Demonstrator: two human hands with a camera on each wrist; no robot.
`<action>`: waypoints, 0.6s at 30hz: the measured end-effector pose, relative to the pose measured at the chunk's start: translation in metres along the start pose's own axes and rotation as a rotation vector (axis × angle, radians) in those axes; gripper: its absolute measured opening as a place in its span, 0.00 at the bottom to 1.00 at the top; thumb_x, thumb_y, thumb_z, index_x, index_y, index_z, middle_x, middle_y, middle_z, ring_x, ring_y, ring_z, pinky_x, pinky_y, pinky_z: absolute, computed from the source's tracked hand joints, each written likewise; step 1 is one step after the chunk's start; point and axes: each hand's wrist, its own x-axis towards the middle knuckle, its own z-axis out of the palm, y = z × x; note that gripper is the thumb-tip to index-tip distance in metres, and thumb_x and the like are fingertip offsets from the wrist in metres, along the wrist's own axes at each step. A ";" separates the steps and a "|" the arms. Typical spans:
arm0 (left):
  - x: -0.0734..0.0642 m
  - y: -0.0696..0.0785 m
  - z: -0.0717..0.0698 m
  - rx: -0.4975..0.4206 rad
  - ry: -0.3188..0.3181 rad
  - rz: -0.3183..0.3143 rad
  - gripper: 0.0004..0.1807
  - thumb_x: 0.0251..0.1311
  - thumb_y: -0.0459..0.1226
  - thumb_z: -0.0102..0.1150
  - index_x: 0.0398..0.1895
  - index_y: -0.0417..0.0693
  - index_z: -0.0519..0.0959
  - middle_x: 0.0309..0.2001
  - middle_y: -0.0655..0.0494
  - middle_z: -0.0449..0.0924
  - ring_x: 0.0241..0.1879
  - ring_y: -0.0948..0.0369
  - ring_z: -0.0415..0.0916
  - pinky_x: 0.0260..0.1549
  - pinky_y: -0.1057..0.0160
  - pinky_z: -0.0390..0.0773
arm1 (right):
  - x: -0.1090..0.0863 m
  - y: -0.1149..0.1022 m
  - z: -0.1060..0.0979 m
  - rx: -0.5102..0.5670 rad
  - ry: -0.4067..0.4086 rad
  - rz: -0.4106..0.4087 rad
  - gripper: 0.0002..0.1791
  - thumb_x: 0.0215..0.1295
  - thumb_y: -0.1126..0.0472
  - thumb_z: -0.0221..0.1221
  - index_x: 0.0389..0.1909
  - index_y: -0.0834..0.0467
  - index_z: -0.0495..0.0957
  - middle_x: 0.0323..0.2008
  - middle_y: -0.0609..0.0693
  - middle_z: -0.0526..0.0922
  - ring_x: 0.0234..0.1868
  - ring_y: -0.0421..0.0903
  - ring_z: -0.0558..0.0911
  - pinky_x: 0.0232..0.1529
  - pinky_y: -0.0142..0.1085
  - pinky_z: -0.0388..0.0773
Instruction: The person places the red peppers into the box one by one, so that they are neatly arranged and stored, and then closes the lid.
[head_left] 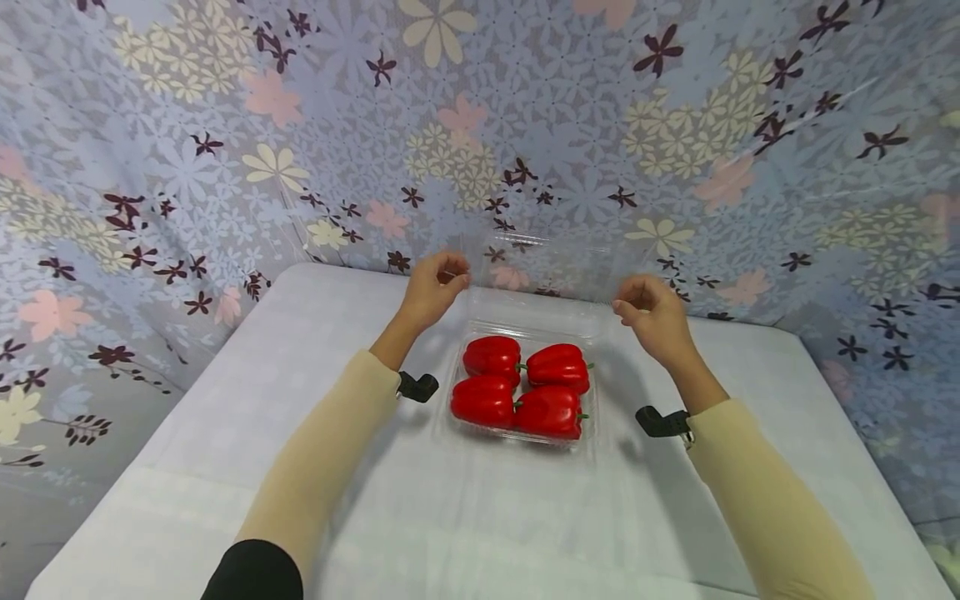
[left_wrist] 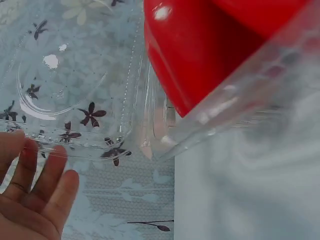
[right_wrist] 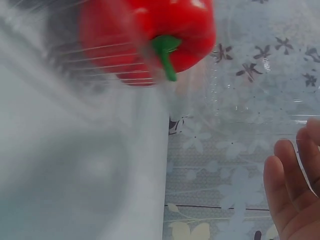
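Observation:
Several red bell peppers [head_left: 551,411] with green stems lie in the base of a clear plastic clamshell box [head_left: 459,433]. Its see-through lid [head_left: 547,271] stands raised behind them, joined to the base along the far side. My left hand [head_left: 431,292] pinches the lid's left edge between thumb and fingers. On the opposite side, my right hand [head_left: 657,321] pinches the lid's right edge. In the left wrist view a pepper [left_wrist: 195,55] shows beside the lid, and my left fingers [left_wrist: 55,165] are at its rim. The right wrist view cuts off part of my right hand [right_wrist: 300,195].
The box sits on a table with a white cloth [head_left: 360,500]. A flower-patterned curtain [head_left: 525,125] hangs close behind the table's far edge and along the sides. Black camera mounts [head_left: 663,422] stick out from both wrists.

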 end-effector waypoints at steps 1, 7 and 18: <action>-0.002 0.000 -0.001 0.011 -0.007 -0.001 0.11 0.68 0.34 0.55 0.49 0.37 0.78 0.47 0.41 0.82 0.46 0.49 0.81 0.48 0.56 0.82 | -0.001 0.000 0.000 -0.008 -0.005 -0.007 0.10 0.69 0.63 0.60 0.45 0.64 0.75 0.39 0.56 0.80 0.34 0.27 0.77 0.34 0.21 0.79; -0.008 0.016 -0.018 -0.101 -0.188 -0.192 0.19 0.76 0.45 0.44 0.56 0.40 0.74 0.54 0.41 0.78 0.56 0.46 0.79 0.58 0.49 0.80 | -0.009 0.000 -0.001 -0.035 -0.020 -0.031 0.14 0.74 0.55 0.54 0.47 0.64 0.76 0.41 0.60 0.83 0.34 0.27 0.78 0.34 0.21 0.79; -0.003 0.055 -0.043 -0.022 -0.411 -0.455 0.48 0.70 0.68 0.24 0.64 0.35 0.72 0.64 0.37 0.75 0.61 0.42 0.75 0.61 0.45 0.77 | -0.015 -0.041 -0.025 0.057 -0.291 0.286 0.53 0.71 0.27 0.18 0.65 0.65 0.70 0.62 0.69 0.76 0.59 0.67 0.78 0.49 0.47 0.83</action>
